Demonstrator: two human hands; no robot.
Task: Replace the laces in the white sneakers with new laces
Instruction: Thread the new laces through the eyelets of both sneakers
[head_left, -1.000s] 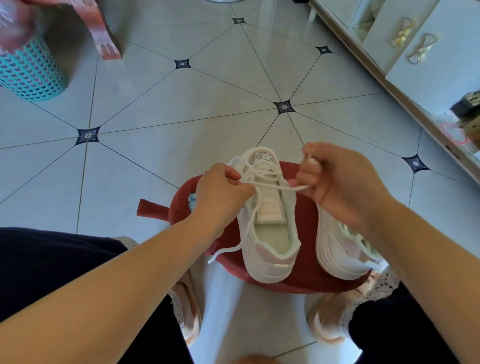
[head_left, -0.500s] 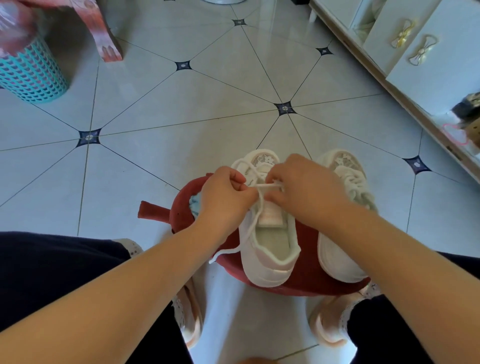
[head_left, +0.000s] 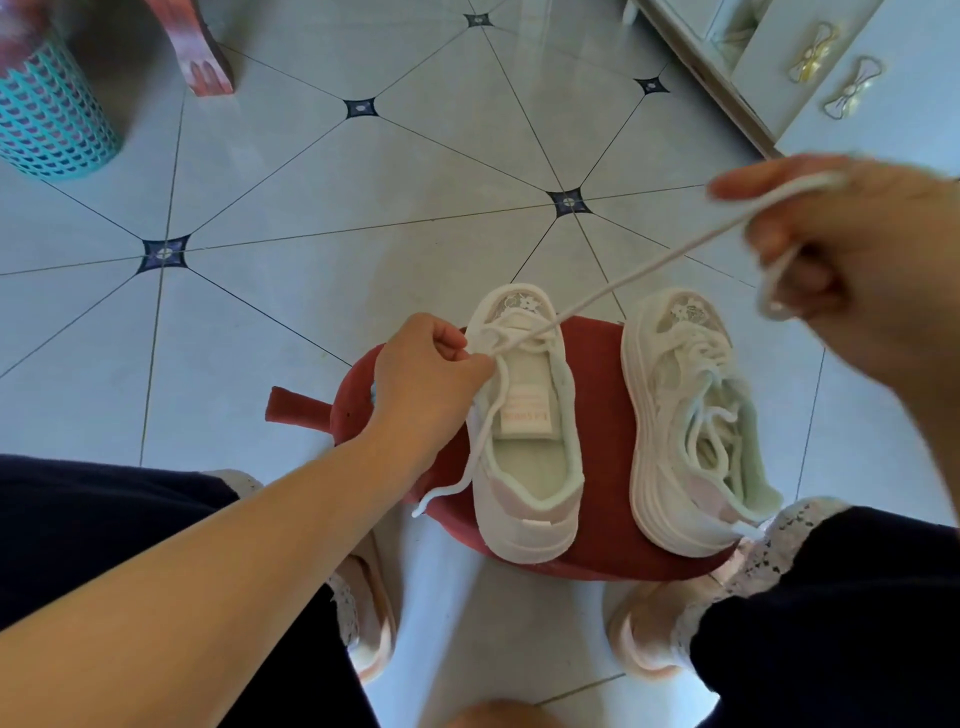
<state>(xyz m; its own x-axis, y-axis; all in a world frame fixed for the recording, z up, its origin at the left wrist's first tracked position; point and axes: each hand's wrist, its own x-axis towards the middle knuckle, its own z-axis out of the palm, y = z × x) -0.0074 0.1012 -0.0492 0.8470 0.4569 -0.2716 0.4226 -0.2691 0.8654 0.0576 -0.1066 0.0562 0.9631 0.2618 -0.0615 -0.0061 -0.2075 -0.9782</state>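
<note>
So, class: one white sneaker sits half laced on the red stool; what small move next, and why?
Probably bring the right hand back and thread its end through the next empty eyelet: the white cord lace is taut, the left hand pinches it at the white sneaker, only toe rows laced.

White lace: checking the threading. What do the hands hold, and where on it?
Both hold the lace: right hand grips its taut free end, left hand pinches it beside the eyelets of the sneaker.
</note>
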